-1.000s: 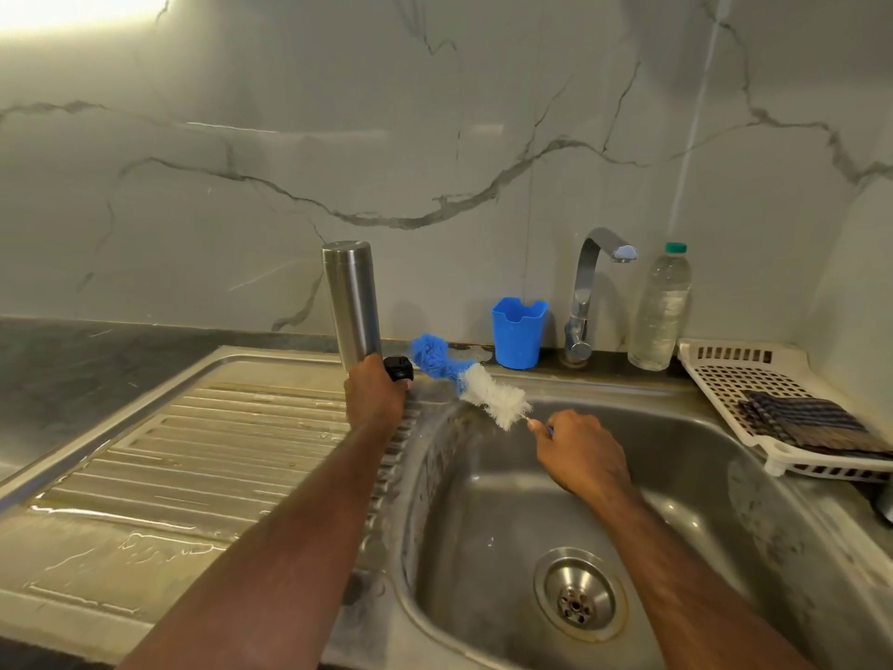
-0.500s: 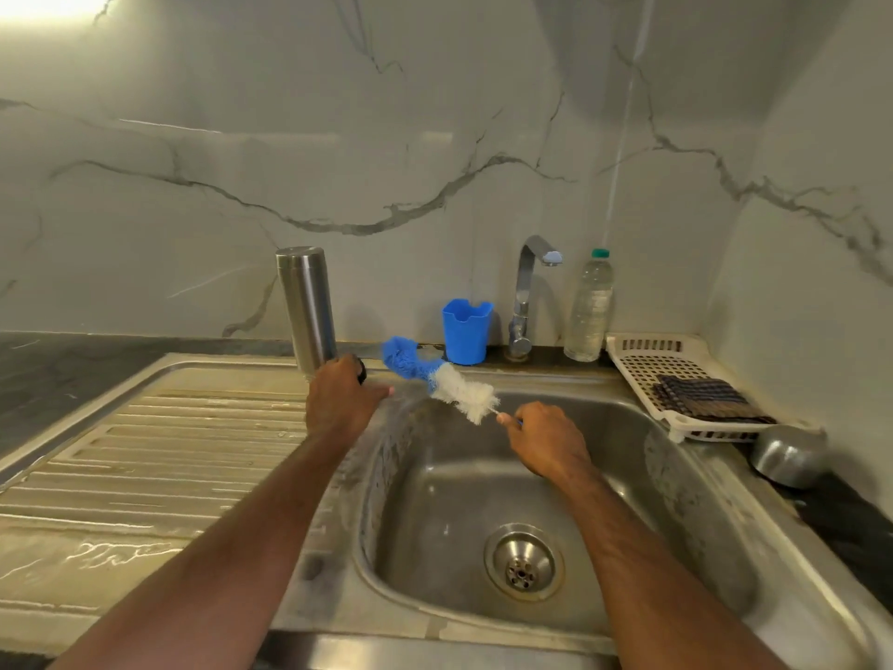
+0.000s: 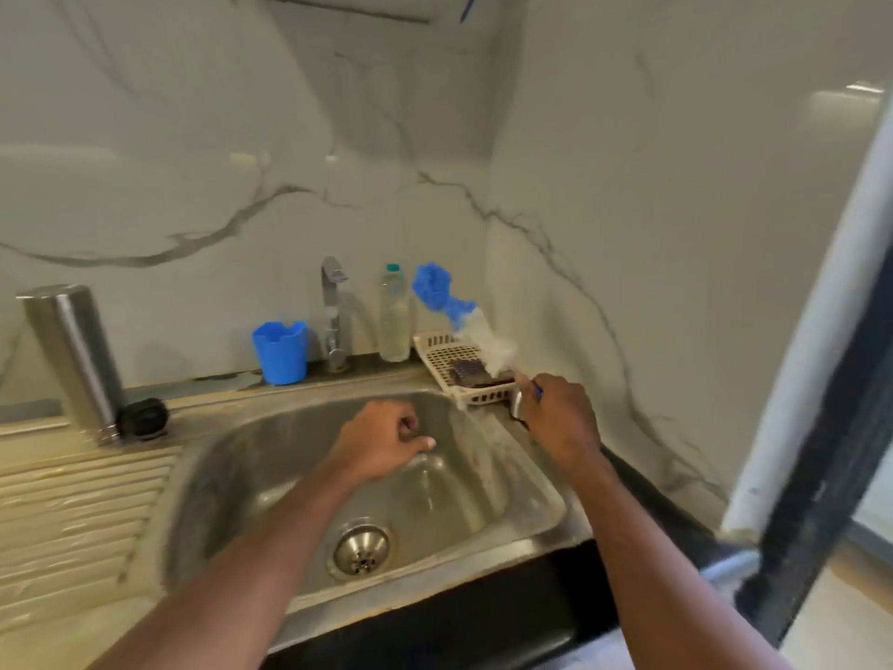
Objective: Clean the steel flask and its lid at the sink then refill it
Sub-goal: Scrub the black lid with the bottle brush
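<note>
The steel flask (image 3: 72,360) stands upside down on the drainboard at the far left, with its black lid (image 3: 144,418) lying beside its base. My left hand (image 3: 384,440) hovers over the sink basin (image 3: 270,456) in a loose fist, holding nothing. My right hand (image 3: 555,418) is at the basin's right rim, gripping the handle of a blue-and-white bottle brush (image 3: 459,316). The brush points up and away over the white basket (image 3: 454,365).
A blue cup (image 3: 280,353), the tap (image 3: 332,311) and a clear plastic bottle (image 3: 395,316) line the back ledge. The white basket holds a dark scrubber (image 3: 468,372). The ribbed drainboard (image 3: 82,515) lies left; a wall corner and a white frame (image 3: 812,331) stand right.
My left hand let go of the lid beside the flask and moved right over the basin. My right hand carried the brush right, above the basket. The view swung right.
</note>
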### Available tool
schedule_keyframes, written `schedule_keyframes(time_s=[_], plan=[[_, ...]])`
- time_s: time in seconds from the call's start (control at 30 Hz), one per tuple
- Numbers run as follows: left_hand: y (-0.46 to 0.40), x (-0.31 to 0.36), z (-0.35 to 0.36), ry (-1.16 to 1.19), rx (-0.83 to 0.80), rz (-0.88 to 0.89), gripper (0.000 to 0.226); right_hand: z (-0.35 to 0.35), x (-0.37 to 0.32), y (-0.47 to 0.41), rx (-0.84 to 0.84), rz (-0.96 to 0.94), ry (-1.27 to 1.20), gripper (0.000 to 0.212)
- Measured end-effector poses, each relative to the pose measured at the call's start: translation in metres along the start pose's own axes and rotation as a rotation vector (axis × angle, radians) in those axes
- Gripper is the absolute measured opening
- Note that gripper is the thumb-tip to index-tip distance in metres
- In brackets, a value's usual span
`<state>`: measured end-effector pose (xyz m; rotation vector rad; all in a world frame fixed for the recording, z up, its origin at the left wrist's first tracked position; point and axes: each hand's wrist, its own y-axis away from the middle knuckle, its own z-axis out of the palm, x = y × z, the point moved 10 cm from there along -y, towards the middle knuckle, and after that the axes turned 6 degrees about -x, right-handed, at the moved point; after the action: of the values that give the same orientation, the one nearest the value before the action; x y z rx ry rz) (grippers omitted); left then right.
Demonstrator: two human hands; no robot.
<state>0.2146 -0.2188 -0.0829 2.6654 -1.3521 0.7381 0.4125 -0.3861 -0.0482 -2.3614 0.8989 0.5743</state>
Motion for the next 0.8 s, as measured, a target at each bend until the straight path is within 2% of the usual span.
schedule_keyframes(time_s=[0.1, 0.2, 0.3, 0.4, 0.5, 0.67, 0.8], plan=[[-0.021, 0.047, 0.036, 0.012, -0.048, 0.090, 0.050, -0.015, 0.028, -0.003, 0.041, 0.064, -0.025, 0.046], [-0.043, 0.081, 0.051, 0.052, -0.023, 0.164, 0.068, -0.015, 0.042, -0.003, 0.063, 0.108, 0.004, 0.050], [-0.068, 0.110, 0.052, 0.113, 0.015, 0.264, 0.063, -0.013, 0.056, -0.008, 0.062, 0.137, 0.053, 0.051], [-0.093, 0.128, 0.061, 0.124, 0.013, 0.301, 0.037, -0.010, 0.066, -0.013, 0.065, 0.154, 0.037, 0.051], [-0.113, 0.137, 0.080, 0.046, -0.027, 0.273, 0.050, -0.008, 0.069, -0.016, 0.086, 0.157, 0.039, 0.052], [-0.128, 0.136, 0.101, 0.026, 0.003, 0.253, 0.045, -0.007, 0.073, -0.015, 0.095, 0.182, 0.029, 0.050], [-0.114, 0.137, 0.102, -0.023, -0.002, 0.279, 0.055, -0.006, 0.071, -0.014, 0.089, 0.164, 0.050, 0.048]])
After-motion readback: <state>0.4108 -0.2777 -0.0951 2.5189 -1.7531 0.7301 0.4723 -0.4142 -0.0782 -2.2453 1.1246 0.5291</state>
